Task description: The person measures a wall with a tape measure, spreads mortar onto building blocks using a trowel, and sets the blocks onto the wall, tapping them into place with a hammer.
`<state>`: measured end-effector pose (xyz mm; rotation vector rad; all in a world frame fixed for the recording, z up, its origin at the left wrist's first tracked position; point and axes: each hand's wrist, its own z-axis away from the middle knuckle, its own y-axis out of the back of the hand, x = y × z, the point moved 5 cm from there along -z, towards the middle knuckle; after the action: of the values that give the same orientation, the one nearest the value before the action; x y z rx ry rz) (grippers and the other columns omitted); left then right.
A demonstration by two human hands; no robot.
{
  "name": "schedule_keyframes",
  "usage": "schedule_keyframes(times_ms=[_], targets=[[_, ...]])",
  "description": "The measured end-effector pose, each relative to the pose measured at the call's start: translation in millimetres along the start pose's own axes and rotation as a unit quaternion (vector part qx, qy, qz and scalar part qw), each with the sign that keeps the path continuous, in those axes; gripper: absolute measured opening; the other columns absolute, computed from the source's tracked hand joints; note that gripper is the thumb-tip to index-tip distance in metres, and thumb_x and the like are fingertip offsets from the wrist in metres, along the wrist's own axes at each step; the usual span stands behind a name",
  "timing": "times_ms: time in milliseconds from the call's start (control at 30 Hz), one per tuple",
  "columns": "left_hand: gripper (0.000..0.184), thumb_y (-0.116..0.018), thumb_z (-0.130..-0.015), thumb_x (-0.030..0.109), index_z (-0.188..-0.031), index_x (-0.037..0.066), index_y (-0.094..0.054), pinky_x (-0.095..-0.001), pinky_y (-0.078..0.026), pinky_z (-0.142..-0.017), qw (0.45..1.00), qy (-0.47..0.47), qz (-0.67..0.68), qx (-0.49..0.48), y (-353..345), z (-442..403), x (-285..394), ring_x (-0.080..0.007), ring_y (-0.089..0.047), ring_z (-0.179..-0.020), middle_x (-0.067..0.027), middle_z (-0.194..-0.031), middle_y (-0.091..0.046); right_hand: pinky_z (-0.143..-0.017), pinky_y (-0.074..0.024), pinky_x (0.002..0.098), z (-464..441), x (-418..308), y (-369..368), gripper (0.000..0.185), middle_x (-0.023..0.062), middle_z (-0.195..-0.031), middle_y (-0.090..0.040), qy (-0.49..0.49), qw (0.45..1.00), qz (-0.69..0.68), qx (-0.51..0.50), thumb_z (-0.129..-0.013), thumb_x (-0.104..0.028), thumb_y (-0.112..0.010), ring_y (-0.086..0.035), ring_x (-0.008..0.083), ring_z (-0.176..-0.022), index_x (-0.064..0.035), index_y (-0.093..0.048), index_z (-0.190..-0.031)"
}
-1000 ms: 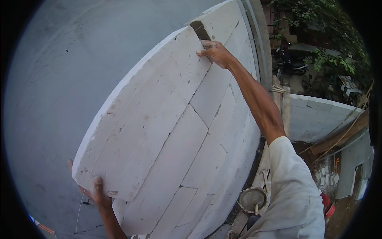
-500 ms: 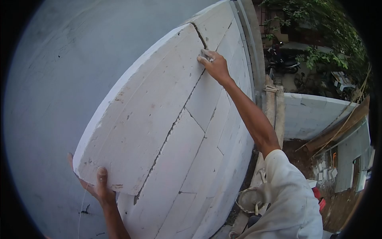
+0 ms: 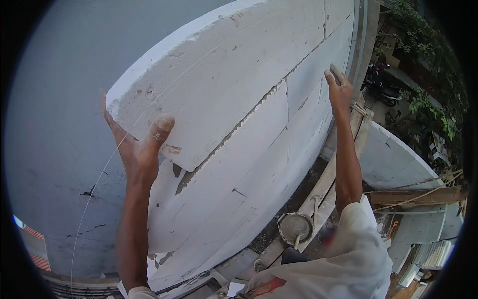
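Note:
A large white aerated concrete block (image 3: 199,94) lies on top of a white block wall (image 3: 259,134), with a rough mortar joint under it. My left hand (image 3: 142,144) grips the block's near end, thumb on the front face and fingers around the back. The block's near lower corner projects past the course below. My right hand (image 3: 339,92) is raised in front of the wall further along, thumb and grey-smeared fingers slightly apart, with nothing visible between them. A thin string (image 3: 107,162) runs past my left wrist and across the block's face.
A bucket of grey mortar (image 3: 295,229) with a tool in it stands on the planks below, a hammer (image 3: 315,207) beside it. Behind the wall rises a grey plastered surface (image 3: 64,124). Wooden planks (image 3: 343,159), a lower block wall (image 3: 396,154) and a parked motorbike (image 3: 383,87) are at right.
My right hand has come off the far joint of the block and moved right. My left hand keeps its hold on the near end. The view has shifted and turned.

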<state>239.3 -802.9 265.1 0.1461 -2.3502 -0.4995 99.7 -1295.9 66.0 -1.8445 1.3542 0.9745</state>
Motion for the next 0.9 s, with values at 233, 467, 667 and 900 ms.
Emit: schedule_keyframes(times_ms=[233,467,667,900], targets=[[0.169,-0.093,-0.052,0.076,-0.163,-0.004,0.006,-0.0589,-0.035,-0.123,0.966,0.069,-0.146,-0.199,-9.6,52.4,-34.5,-0.0579,-0.037,-0.147,-0.0441,-0.154,-0.030,-0.105,-0.0511,0.0359,288.9,113.0,97.3,0.054,0.0208,-0.130,-0.071,-0.282,0.951,0.015,-0.123,-0.098,-0.020,-0.075,-0.068,0.0252,-0.119,0.0119,-0.060,-0.140],[0.141,-0.095,-0.056,0.045,-0.156,-0.008,-0.012,-0.0462,-0.041,-0.121,0.965,0.056,-0.139,-0.216,-20.4,50.3,-20.5,-0.0460,-0.050,-0.138,-0.0359,-0.147,-0.037,-0.097,-0.0552,0.0381,557.5,203.0,213.0,0.052,0.0217,-0.117,-0.077,-0.393,0.833,0.246,-0.303,-0.088,-0.025,-0.082,-0.074,0.0278,-0.107,0.0079,-0.071,-0.126],[0.125,-0.093,-0.063,0.037,-0.153,-0.008,-0.020,-0.0452,-0.044,-0.119,0.957,0.058,-0.169,-0.228,-19.9,52.6,-7.7,-0.0432,-0.052,-0.137,-0.0355,-0.148,-0.039,-0.090,-0.0584,0.0448,611.0,191.4,261.4,0.048,0.0198,-0.103,-0.079,-0.365,0.706,0.333,-0.508,-0.081,-0.041,-0.081,-0.076,0.0343,-0.098,-0.0065,-0.079,-0.114],[0.118,-0.095,-0.070,0.028,-0.157,-0.005,-0.022,-0.0466,-0.042,-0.118,0.938,0.133,-0.232,-0.219,-2.3,68.3,7.9,-0.0448,-0.048,-0.142,-0.0379,-0.160,-0.032,-0.095,-0.0583,0.0478,673.5,314.6,312.1,0.048,0.0155,-0.117,-0.077,-0.225,0.575,0.475,-0.626,-0.087,-0.054,-0.070,-0.073,0.0359,-0.111,-0.0150,-0.079,-0.113]])
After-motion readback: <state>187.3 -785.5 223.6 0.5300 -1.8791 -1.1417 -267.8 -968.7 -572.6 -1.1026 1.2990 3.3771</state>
